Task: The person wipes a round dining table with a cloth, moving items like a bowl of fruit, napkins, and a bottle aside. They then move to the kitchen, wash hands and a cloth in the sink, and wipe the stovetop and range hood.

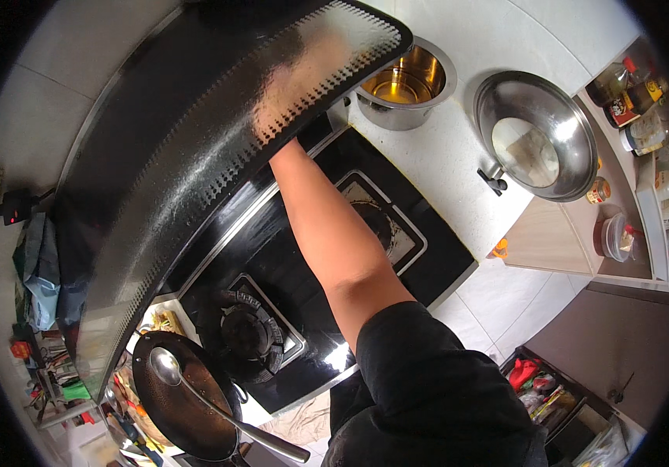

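Observation:
My right forearm (326,226), below a short black sleeve (428,373), reaches across the black gas stove. The range hood (217,148) covers my right hand, so its fingers and anything in them are hidden. A blurred skin-toned reflection shows on the hood's glossy face. Beneath the arm lie the near-left burner (250,331) and the far-right burner (373,222), partly covered by the arm. No part of my left hand shows. At the lower left, a dark wok (182,397) has a long-handled metal ladle (221,412) lying across it.
Beyond the stove, a steel pot (396,115) with a golden inside and a wide steel pan (575,136) with a black handle rest on the white counter (459,167). Shelves at right hold several bottles and jars (649,101). A drawer (540,389) is pulled out below.

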Motion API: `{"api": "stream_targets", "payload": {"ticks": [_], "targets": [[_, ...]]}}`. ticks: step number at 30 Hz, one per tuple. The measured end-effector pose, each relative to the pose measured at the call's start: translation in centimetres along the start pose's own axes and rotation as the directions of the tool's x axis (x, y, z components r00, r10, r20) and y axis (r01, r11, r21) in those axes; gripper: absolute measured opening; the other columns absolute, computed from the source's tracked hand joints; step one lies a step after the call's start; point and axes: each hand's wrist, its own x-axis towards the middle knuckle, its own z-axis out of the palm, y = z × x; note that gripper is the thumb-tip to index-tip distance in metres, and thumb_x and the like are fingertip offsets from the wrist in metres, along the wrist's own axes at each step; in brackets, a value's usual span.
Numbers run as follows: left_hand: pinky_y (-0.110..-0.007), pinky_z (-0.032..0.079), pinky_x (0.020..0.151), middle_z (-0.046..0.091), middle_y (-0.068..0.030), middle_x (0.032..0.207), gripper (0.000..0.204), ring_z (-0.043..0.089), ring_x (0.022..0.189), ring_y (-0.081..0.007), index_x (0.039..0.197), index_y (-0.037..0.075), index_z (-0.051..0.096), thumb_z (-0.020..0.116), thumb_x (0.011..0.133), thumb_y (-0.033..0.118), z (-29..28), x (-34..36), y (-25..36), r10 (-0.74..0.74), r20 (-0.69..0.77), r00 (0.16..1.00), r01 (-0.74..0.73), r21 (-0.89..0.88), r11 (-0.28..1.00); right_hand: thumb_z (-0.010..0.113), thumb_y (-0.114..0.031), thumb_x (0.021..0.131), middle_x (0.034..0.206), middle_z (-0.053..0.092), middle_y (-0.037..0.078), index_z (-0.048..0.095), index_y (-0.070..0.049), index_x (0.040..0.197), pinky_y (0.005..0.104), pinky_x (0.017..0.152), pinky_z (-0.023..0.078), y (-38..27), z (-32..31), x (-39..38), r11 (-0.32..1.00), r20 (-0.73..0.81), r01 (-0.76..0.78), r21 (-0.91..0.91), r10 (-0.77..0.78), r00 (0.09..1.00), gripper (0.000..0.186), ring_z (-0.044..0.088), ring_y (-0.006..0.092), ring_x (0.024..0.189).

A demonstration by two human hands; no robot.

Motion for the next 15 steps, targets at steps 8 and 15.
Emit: {"api": "stream_targets", "payload": {"ticks": [8, 15], "targets": [[-0.02, 0.043, 0.046, 0.055, -0.0016, 0.078, 0.04, 0.051, 0.057, -0.0116, 0.117, 0.01, 0.053, 0.071, 0.082, 0.003, 0.6, -0.6, 0.1, 0.009, -0.002, 1.0, -0.009, -0.025, 1.0, 0.034, -0.055, 0.105, 0.158, 0.029, 0.027, 0.022, -0.002, 0.155, 0.0496, 0.12, 0.015, 8.5, 4.4, -3.9, 0.965, -0.324, -0.217, 0.146, 0.254, 0.911, 0.074, 0.03, 0.0401, 0.143], [-0.02, 0.043, 0.046, 0.055, -0.0015, 0.078, 0.04, 0.051, 0.057, -0.0116, 0.118, 0.01, 0.053, 0.071, 0.082, 0.003, -2.5, -1.1, -0.8, 0.026, -0.022, 0.999, -0.028, -0.078, 0.997, 0.033, -0.063, 0.102, 0.166, 0.005, 0.026, -0.002, 0.002, 0.159, 0.0513, 0.125, 0.01, 9.5, 0.4, -3.6, 0.44, 0.092, -0.861, 0.255, 0.876, 0.474, 0.093, 0.01, 0.0399, 0.154]]}}
